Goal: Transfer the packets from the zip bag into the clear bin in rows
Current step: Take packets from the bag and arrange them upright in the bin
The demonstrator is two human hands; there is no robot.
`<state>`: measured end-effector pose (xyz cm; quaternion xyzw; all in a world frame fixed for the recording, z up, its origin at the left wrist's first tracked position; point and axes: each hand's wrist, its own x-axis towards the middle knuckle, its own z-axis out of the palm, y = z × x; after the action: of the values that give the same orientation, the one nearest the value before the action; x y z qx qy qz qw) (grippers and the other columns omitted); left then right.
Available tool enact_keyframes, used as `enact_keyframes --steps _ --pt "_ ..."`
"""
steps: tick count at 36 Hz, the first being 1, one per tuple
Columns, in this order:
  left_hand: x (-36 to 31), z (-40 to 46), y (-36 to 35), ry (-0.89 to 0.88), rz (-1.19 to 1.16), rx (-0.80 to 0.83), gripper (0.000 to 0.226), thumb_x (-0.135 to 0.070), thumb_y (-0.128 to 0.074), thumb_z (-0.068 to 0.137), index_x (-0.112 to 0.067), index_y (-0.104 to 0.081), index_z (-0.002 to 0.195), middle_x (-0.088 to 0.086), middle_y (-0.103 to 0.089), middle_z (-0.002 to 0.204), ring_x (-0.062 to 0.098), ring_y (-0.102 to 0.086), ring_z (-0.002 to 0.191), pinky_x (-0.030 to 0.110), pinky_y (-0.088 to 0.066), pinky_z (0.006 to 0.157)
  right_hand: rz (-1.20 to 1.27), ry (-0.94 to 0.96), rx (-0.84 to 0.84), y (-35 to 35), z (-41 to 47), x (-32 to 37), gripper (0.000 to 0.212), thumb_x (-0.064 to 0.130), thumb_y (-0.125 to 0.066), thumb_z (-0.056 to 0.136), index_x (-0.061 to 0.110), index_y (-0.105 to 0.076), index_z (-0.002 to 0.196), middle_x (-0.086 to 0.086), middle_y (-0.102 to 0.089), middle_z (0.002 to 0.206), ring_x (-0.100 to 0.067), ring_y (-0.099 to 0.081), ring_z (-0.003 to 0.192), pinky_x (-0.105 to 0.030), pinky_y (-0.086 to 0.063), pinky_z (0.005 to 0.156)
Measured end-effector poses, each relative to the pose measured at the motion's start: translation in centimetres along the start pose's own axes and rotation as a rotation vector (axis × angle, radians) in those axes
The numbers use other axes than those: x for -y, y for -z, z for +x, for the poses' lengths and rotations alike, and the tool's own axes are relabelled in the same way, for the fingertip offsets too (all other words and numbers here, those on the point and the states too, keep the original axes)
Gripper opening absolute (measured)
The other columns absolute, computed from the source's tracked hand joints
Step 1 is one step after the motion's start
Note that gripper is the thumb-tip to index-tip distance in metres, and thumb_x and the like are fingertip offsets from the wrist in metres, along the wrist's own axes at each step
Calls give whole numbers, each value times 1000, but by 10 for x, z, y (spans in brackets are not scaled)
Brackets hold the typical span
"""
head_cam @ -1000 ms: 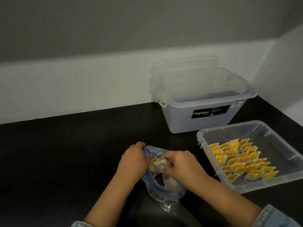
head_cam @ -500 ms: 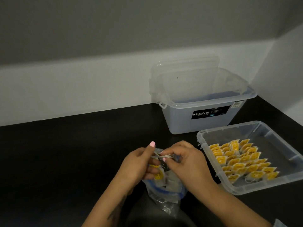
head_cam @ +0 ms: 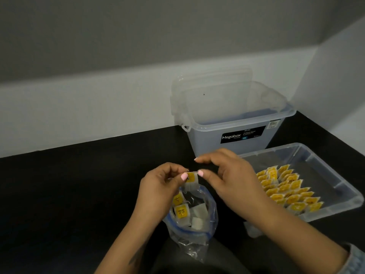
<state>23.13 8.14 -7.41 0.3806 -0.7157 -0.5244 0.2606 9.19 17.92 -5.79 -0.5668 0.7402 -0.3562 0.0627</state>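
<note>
Closest to us, the zip bag (head_cam: 190, 218) stands open at the worktop's (head_cam: 69, 194) near edge with a few packets still inside. A second ago both hands were down in its mouth; now they've lifted just above it, and our left hand (head_cam: 158, 186) and right hand (head_cam: 229, 178) each pinch one side of a single packet (head_cam: 191, 177). So we reckon one more is out and ready to go. To the right, the clear bin (head_cam: 331, 171) holds slanted rows in its near left part, with its far and right side free. Beyond it sits a storage box (head_cam: 233, 123) against the wall.
</note>
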Motion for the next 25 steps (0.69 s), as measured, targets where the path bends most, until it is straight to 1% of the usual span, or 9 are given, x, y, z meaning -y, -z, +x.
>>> enact_keyframes --steps 2,3,6,9,13,17,19,21,25 --pt "-6 -1 -8 -56 22 9 15 -15 -67 83 -29 -69 80 -13 -70 82 -1 -65 80 17 -54 70 -68 5 71 11 6 -3 25 32 -65 87 33 -66 111 18 -58 102 5 -54 86 -12 -43 77" --pt "-9 -1 -13 -79 26 9 17 -14 -68 82 -31 -69 78 -13 -70 81 -1 -65 80 15 -53 69 -103 7 102 16 8 -4 24 32 -65 87 33 -67 110 14 -62 103 0 -57 91 -20 -47 81" --pt "-17 -1 -29 -125 23 -3 22 -12 -72 78 -33 -68 80 -11 -70 76 0 -66 76 11 -51 67 -209 1 182 34 12 -7 18 32 -63 88 31 -70 105 8 -67 100 -11 -61 93 -33 -49 84" --pt "-26 -2 -47 -163 4 5 26 -10 -74 76 -29 -63 89 -9 -69 72 1 -67 74 11 -51 67 -303 -6 269 58 11 -14 18 35 -58 91 34 -68 106 10 -68 100 -7 -61 92 -28 -49 83" --pt "-42 -2 -75 -208 -46 21 29 -9 -76 73 -26 -59 90 -2 -71 71 2 -67 71 9 -50 63 -359 -26 356 88 9 -26 16 34 -61 90 36 -69 103 13 -69 96 -3 -61 89 -26 -51 81" --pt "-51 -1 -104 -216 -16 77 30 -16 -79 71 -29 -58 89 -10 -71 73 -2 -67 75 13 -51 70 -425 -14 415 116 3 -41 12 38 -61 89 33 -69 95 9 -68 88 -4 -60 81 -27 -52 77" --pt "-51 2 -116 -218 60 86 35 -22 -80 69 -35 -56 92 -14 -70 80 -6 -64 84 13 -51 75 -422 -26 428 127 -2 -52 11 36 -61 89 33 -69 95 9 -67 89 -3 -60 82 -22 -51 76" --pt "-50 4 -125 -215 205 108 45 -25 -80 70 -41 -53 101 -23 -63 101 -9 -56 101 13 -46 86 -433 -49 443 137 -7 -66 9 35 -62 88 33 -69 94 11 -67 90 -2 -61 82 -20 -50 77" --pt "-43 5 -135 -167 433 126 66 -24 -78 74 -39 -44 129 -17 -45 129 2 -39 125 28 -38 106 -456 -96 517 148 -18 -95 6 30 -64 89 34 -68 91 18 -64 84 3 -61 78 -14 -49 76"
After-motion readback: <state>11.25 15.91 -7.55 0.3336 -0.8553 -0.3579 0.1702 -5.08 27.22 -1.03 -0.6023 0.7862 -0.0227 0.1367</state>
